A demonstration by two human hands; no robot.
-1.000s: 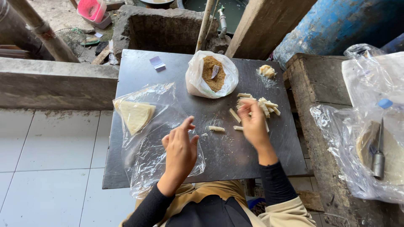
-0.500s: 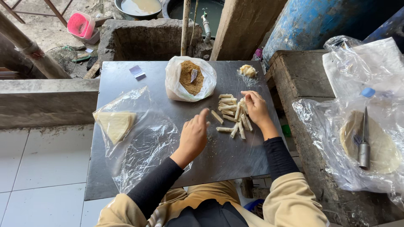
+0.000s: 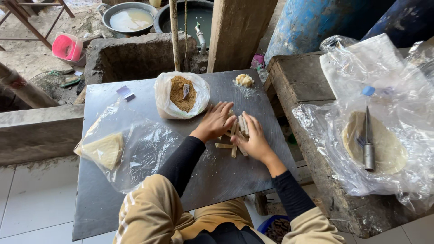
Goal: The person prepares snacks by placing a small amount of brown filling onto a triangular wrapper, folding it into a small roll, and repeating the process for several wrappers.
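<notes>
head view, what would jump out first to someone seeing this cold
Both hands meet at the middle of the dark metal table: the left hand and right hand press around a cluster of pale dough sticks. Just behind them sits an open bag of brown crumbs, and a knife lies on plastic at the far right.

sleeves: black, long | overgarment: tan, white stripes | fingers: bare

A single head-worn camera looks steeply down from above the person's own lap, facing forward over the grey metal surface (image 3: 135,203). It sits close, at arm's reach; both hands fall mid-frame, a weathered wooden bench (image 3: 307,81) fills the right, and a concrete trough (image 3: 135,58) lies beyond the surface's far edge.
</notes>
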